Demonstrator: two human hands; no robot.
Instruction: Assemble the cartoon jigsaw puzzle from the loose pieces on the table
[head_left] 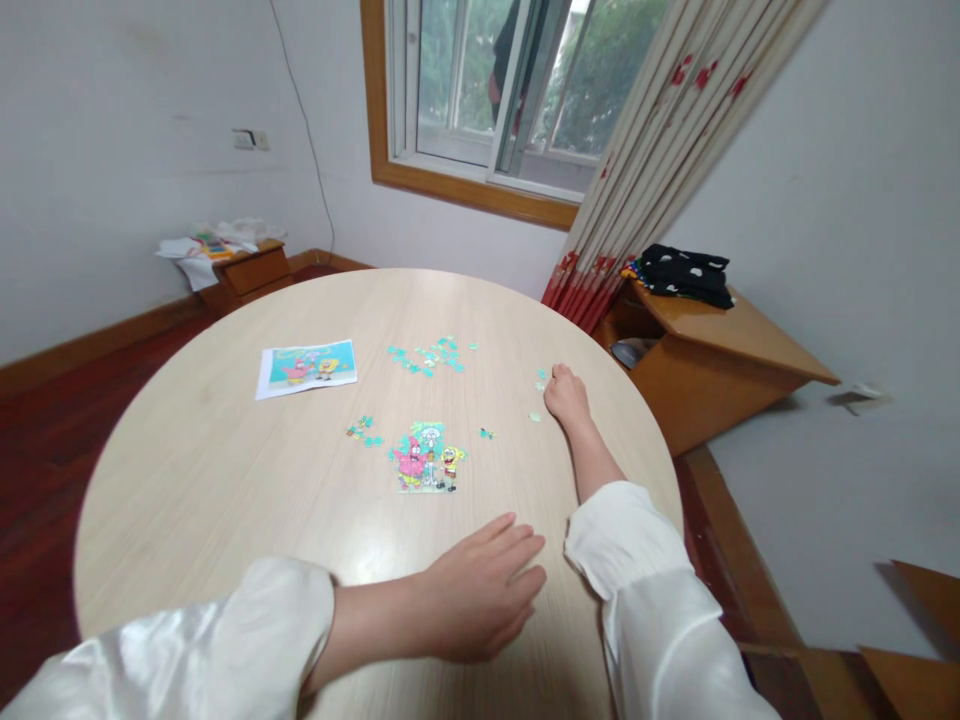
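Observation:
My left hand (487,590) lies over the near part of the table, palm down, with its fingers stretched out and nothing in them. Farther out on the right, my right hand (568,395) has its fingers curled and pressed together. Whatever they may hold is hidden. Beside its fingertips lie small green-blue jigsaw pieces (541,374), and a pale green jigsaw piece (535,417) sits just below. A partly assembled jigsaw puzzle (427,460) with a pink, a pale and a yellow cartoon figure lies flat in front of my left hand.
Several loose pieces (435,355) are scattered behind the puzzle. A smaller cluster (364,430) lies to its left, and one dark piece (487,434) to its right. The printed reference picture (311,367) rests on the left of the round table (202,480). A wooden cabinet (720,360) stands at the right.

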